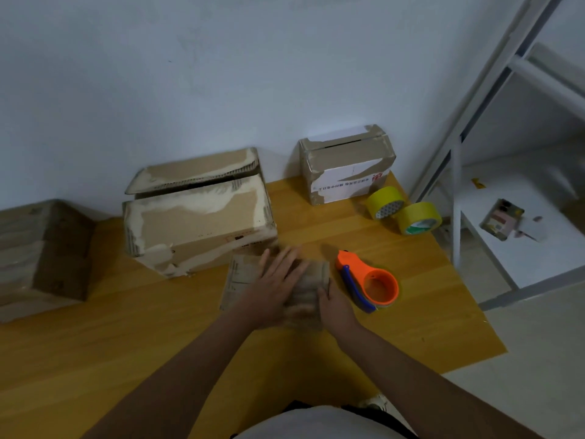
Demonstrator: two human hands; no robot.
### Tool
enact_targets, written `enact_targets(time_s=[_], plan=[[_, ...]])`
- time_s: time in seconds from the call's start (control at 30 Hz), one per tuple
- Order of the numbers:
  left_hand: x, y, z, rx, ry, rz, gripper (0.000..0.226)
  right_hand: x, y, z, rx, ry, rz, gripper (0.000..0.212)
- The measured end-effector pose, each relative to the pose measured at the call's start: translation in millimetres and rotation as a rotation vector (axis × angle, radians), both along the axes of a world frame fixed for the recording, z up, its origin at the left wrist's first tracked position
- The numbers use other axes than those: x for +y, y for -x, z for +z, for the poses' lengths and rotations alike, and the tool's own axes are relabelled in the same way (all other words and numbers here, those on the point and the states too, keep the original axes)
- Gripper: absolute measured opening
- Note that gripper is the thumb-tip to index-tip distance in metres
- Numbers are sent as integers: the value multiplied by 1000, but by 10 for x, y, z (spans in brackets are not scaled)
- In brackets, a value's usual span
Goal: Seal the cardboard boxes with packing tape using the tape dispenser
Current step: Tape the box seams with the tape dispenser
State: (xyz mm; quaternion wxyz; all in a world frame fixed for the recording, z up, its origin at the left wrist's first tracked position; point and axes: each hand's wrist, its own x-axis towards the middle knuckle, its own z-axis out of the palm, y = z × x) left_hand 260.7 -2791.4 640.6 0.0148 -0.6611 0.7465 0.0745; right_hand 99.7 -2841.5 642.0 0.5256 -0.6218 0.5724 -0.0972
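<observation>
We are working on the small cardboard box [272, 280] at the lower centre of the frame, on the yellow wooden table [126, 343], and we are judging that the main risk here is the flaps springing apart or the box sliding once a hand is leaving it to fetch the tape dispenser [368, 282]; a crooked, wrinkled strip would follow. The orange dispenser is lying just right of the box, apart from both hands, and we cannot tell whether it is carrying tape. Our left hand [275, 280] is lying flat with fingers spread straight, pressing down on the box top. Our right hand [332, 302] is curling its fingers against the right end of the box, gripping it. Two yellow tape rolls [403, 210] are sitting towards the right of the frame, near the white-sided box [346, 166]; a larger open box [196, 213] is waiting behind, left of centre.
</observation>
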Motion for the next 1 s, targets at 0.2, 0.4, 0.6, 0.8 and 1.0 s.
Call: enact_targets(time_s=[0.2, 0.4, 0.6, 0.8, 1.0], plan=[[449, -229, 2, 693, 117, 955, 59, 15, -3, 96, -1, 7, 31, 50], [392, -339, -17, 812, 87, 1057, 47, 24, 65, 112, 28, 25, 49, 51], [205, -400, 9, 988, -97, 959, 45, 126, 518, 116, -143, -183, -36, 58], [-425, -144, 221, 644, -105, 467, 49, -22, 746, 162, -74, 140, 117, 54], [36, 71, 164, 581, 88, 576, 75, 134, 859, 23, -45, 35, 176, 49]])
